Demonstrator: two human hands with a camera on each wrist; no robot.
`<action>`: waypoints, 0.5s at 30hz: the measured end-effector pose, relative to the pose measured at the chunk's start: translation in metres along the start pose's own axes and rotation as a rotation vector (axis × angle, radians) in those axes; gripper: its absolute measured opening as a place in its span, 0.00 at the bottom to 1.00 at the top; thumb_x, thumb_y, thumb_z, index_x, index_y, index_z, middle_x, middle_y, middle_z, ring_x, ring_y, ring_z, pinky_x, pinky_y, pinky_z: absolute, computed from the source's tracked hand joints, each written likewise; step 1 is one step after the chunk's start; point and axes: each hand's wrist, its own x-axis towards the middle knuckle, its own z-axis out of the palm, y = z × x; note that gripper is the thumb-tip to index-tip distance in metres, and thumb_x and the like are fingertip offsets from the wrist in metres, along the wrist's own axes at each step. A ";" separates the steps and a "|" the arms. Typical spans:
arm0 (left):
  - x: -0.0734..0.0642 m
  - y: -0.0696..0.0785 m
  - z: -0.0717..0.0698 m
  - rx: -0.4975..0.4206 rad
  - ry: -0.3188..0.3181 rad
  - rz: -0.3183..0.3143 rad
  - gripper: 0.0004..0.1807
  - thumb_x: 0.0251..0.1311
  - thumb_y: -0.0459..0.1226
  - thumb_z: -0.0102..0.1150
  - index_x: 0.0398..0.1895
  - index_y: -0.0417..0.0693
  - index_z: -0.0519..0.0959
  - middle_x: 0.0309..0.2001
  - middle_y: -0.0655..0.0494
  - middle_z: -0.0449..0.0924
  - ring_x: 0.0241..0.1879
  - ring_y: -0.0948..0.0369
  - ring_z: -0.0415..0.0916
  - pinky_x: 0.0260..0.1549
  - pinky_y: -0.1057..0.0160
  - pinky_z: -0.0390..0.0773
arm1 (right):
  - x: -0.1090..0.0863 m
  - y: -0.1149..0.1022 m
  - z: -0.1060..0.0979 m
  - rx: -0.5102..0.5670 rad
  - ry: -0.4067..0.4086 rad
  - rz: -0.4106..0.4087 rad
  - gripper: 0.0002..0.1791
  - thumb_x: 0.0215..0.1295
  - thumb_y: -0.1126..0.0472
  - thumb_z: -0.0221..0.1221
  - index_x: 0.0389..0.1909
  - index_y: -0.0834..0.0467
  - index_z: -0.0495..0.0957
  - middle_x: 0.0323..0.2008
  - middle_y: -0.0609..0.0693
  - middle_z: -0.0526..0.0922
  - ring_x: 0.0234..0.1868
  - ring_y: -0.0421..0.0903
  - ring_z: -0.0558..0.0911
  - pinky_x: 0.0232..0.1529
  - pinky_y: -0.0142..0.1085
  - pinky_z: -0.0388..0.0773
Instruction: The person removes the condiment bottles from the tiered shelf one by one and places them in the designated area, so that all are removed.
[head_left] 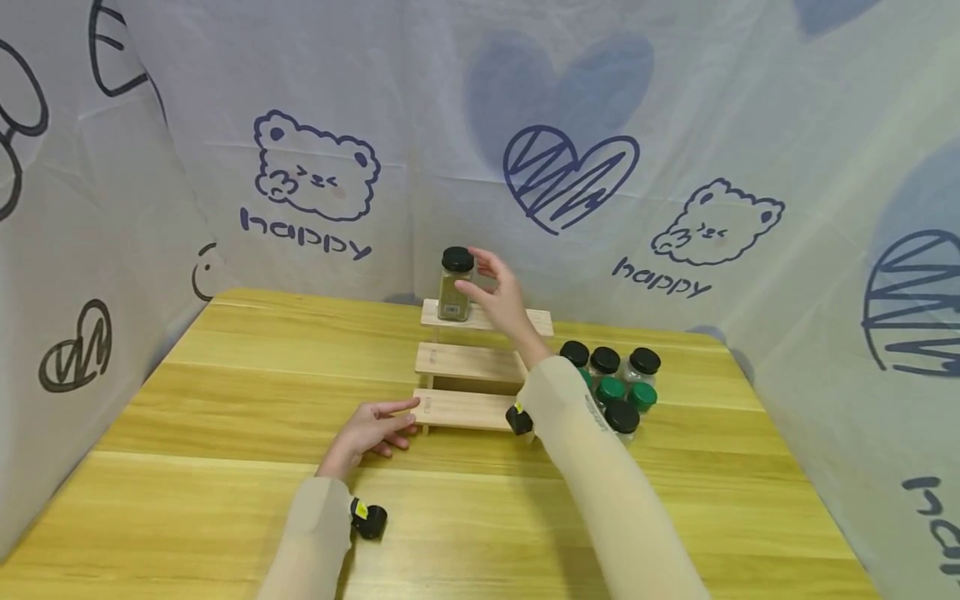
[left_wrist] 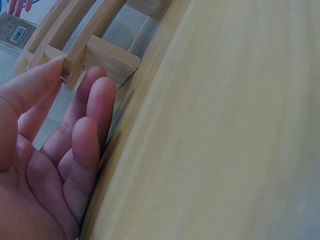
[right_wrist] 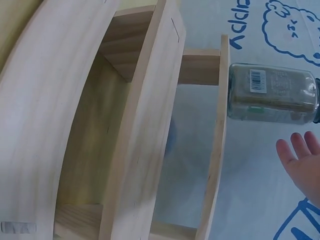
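A three-step wooden display rack (head_left: 471,363) stands on the table. On the left end of its top step sits an upright glass spice jar (head_left: 452,298) with a black lid and a barcode label. My right hand (head_left: 498,296) is just right of this jar, fingers spread and relaxed; the right wrist view shows a gap between its fingertips (right_wrist: 285,150) and the jar glass. My left hand (head_left: 375,432) pinches the left end of the lowest step with thumb and forefinger. Its other fingers (left_wrist: 100,100) curl loosely beneath, beside the rack's leg.
Right of the rack stand several jars, some with black lids (head_left: 645,361) and some with green lids (head_left: 610,389), partly hidden behind my right sleeve. A printed cloth (head_left: 442,108) hangs behind and beside the wooden table (head_left: 465,517). Each wrist carries a small black camera (head_left: 370,521).
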 end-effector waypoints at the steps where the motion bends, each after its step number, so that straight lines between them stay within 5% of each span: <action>1: 0.000 0.000 0.000 -0.001 0.002 -0.001 0.24 0.58 0.39 0.56 0.57 0.43 0.69 0.37 0.44 0.80 0.22 0.60 0.77 0.14 0.69 0.73 | 0.001 0.001 0.001 -0.004 -0.010 0.005 0.29 0.56 0.66 0.60 0.59 0.62 0.65 0.57 0.57 0.67 0.53 0.53 0.68 0.50 0.47 0.68; 15: 0.001 -0.003 -0.001 -0.002 -0.006 0.008 0.24 0.58 0.39 0.56 0.58 0.43 0.69 0.38 0.43 0.80 0.23 0.59 0.78 0.15 0.68 0.74 | 0.001 0.006 0.010 -0.019 -0.026 0.035 0.27 0.54 0.67 0.61 0.56 0.63 0.65 0.58 0.57 0.66 0.55 0.54 0.67 0.53 0.47 0.66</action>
